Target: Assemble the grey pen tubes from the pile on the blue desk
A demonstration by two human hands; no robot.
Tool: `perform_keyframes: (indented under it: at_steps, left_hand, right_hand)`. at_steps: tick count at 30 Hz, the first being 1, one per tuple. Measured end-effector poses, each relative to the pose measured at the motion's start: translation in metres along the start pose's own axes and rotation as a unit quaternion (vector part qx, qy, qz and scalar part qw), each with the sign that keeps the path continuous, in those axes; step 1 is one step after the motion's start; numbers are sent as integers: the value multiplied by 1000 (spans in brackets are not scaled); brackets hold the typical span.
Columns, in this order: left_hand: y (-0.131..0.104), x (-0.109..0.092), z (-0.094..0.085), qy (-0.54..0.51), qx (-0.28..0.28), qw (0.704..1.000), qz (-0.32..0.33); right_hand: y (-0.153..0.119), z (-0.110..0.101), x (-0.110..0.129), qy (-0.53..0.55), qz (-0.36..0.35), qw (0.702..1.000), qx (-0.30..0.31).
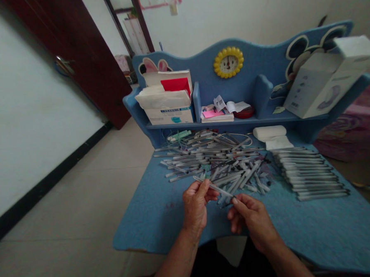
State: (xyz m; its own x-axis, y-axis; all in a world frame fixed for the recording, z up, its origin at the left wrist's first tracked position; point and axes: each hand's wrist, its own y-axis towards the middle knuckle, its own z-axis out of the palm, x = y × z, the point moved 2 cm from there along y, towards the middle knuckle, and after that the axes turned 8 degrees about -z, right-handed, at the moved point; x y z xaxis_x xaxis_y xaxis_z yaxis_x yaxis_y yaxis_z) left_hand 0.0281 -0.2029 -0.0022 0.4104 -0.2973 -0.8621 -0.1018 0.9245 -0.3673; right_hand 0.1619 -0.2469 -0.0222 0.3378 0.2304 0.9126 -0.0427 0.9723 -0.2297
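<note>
A clear pen [218, 189] slants between my two hands above the front part of the blue desk. My left hand [198, 202] pinches its upper left end between thumb and fingers. The lower right end, which is dark, is between the thumb and fingers of my right hand [249, 215]. Just beyond my hands lies a loose heap of pens and pen parts [204, 156], pointing in many directions. On the right, similar pens [313, 173] lie side by side in a neat stack, with dark tips to the right.
The blue desk [151, 210] has a rear shelf holding a mask box [168, 114], papers [217, 117] and a white carton [314, 82]. A white paper roll [269, 133] lies below the shelf. A yellow-rimmed clock [228, 62] is on the backboard.
</note>
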Motion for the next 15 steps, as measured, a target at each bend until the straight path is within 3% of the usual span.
perform_keyframes:
  at_steps: [15]
  left_hand:
    - [-12, 12, -13, -13, -27, 999, -27]
  right_hand:
    - [-2, -3, -7, -2, -6, 1000, -21]
